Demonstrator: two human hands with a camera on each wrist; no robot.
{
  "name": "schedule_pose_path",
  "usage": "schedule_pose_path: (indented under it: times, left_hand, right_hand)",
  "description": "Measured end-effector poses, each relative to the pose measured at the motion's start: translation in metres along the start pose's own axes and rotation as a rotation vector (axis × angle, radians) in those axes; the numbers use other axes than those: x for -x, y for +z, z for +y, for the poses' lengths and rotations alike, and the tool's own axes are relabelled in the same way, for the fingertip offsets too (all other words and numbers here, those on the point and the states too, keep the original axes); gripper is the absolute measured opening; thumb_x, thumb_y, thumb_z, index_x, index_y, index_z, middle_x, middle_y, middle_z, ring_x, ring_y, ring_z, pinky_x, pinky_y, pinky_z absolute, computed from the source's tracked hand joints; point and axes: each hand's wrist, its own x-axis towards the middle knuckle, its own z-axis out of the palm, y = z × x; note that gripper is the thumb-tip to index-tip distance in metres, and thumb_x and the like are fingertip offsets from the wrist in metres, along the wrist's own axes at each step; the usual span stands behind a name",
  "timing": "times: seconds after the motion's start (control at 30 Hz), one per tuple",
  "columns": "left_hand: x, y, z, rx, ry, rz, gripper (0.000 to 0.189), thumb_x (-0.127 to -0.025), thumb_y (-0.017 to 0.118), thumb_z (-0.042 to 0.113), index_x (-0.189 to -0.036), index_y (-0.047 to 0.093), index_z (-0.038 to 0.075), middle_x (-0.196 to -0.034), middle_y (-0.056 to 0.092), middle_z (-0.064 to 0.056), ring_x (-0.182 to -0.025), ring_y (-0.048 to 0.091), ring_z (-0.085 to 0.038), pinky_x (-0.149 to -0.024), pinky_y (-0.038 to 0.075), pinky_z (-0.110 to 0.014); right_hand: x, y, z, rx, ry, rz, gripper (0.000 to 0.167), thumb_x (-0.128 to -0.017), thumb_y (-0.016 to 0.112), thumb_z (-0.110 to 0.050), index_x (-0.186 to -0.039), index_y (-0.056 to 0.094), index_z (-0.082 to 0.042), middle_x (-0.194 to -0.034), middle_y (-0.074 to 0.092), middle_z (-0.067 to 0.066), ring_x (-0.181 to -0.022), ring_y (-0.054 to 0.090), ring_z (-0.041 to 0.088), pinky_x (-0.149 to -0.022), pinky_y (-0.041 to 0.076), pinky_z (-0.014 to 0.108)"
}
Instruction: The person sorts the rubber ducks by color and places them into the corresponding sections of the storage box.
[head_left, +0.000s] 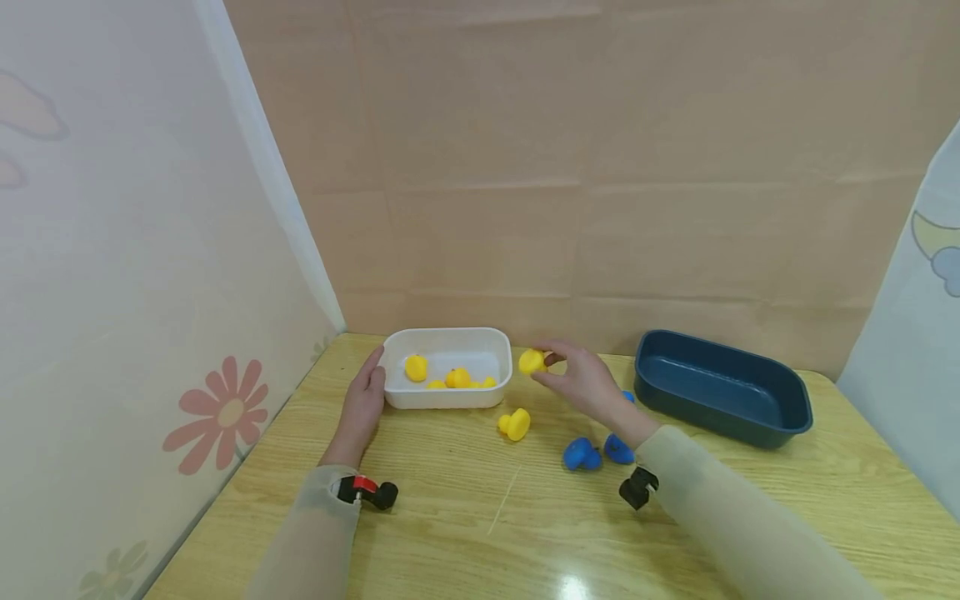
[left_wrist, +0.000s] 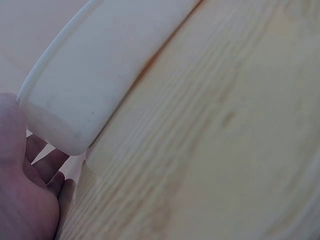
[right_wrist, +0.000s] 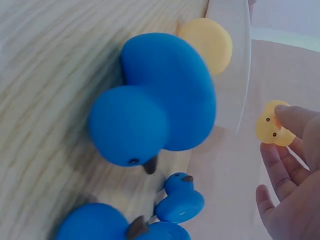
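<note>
My right hand (head_left: 588, 382) pinches a yellow rubber duck (head_left: 532, 362) between thumb and fingertips, raised just off the right end of the white bin (head_left: 442, 400). The duck's face shows in the right wrist view. My left hand (head_left: 364, 408) rests against the bin's left end, its thumb by the front corner and the other fingers along the outer wall. Several yellow ducks (head_left: 458, 378) lie inside the bin. Another yellow duck (head_left: 514, 425) lies on the table in front of it. Blue rubber ducks (head_left: 581, 454) lie below and beside my right forearm, one partly hidden by it.
A dark blue bin (head_left: 720, 423) stands at the right of the wooden table (head_left: 442, 517), with nothing seen inside. Brown paper (head_left: 480, 167) covers the wall behind. A flowered white panel (head_left: 150, 333) borders the left side.
</note>
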Motion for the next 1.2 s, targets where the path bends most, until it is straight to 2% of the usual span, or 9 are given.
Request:
schedule_pose_path:
  times: [0.47, 0.73, 1.0, 1.1, 1.2]
  left_hand:
    - [0.001, 0.000, 0.000, -0.007, -0.002, -0.001, 0.058, -0.119, 0.032, 0.036, -0.177, 0.030, 0.027, -0.181, 0.028, -0.007, -0.168, 0.020, -0.031, -0.136, 0.017, -0.054]
    - [0.002, 0.000, 0.001, -0.006, -0.001, -0.004, 0.058, -0.119, 0.032, 0.034, -0.177, 0.030, 0.025, -0.181, 0.028, -0.008, -0.168, 0.020, -0.033, -0.135, 0.017, -0.055]
    - [0.002, 0.000, 0.001, -0.005, 0.014, 0.001, 0.058, -0.120, 0.033, 0.034, -0.177, 0.031, 0.024, -0.180, 0.030, -0.009, -0.167, 0.022, -0.033, -0.135, 0.018, -0.055]
    - [0.002, 0.000, 0.000, -0.004, 0.014, 0.005, 0.058, -0.120, 0.032, 0.035, -0.177, 0.031, 0.024, -0.180, 0.030, -0.008, -0.167, 0.022, -0.032, -0.136, 0.018, -0.054]
    - [0.002, 0.001, 0.000, -0.003, 0.011, 0.003, 0.058, -0.120, 0.032, 0.035, -0.177, 0.030, 0.025, -0.181, 0.029, -0.007, -0.168, 0.021, -0.032, -0.135, 0.018, -0.054]
  right_hand:
    - [-0.019, 0.004, -0.019, -0.025, -0.047, -0.004, 0.046, -0.099, 0.086, -0.017, -0.141, 0.073, -0.005, -0.132, 0.075, 0.011, -0.112, 0.072, 0.033, -0.093, 0.059, 0.050]
    - [-0.028, 0.011, -0.029, -0.040, -0.007, -0.045, 0.048, -0.101, 0.084, -0.020, -0.145, 0.071, -0.006, -0.137, 0.072, 0.011, -0.118, 0.071, 0.035, -0.093, 0.060, 0.049]
    - [-0.032, 0.021, -0.033, -0.050, 0.015, -0.044, 0.051, -0.101, 0.084, -0.018, -0.149, 0.069, -0.006, -0.142, 0.070, 0.011, -0.119, 0.069, 0.034, -0.090, 0.062, 0.045]
    - [-0.034, 0.023, -0.036, -0.049, 0.025, -0.052, 0.053, -0.102, 0.083, -0.019, -0.151, 0.068, -0.007, -0.144, 0.069, 0.011, -0.121, 0.069, 0.033, -0.093, 0.062, 0.047]
    - [-0.036, 0.024, -0.040, -0.048, 0.043, -0.064, 0.055, -0.103, 0.082, -0.022, -0.153, 0.066, -0.007, -0.148, 0.068, 0.013, -0.127, 0.067, 0.035, -0.102, 0.059, 0.051]
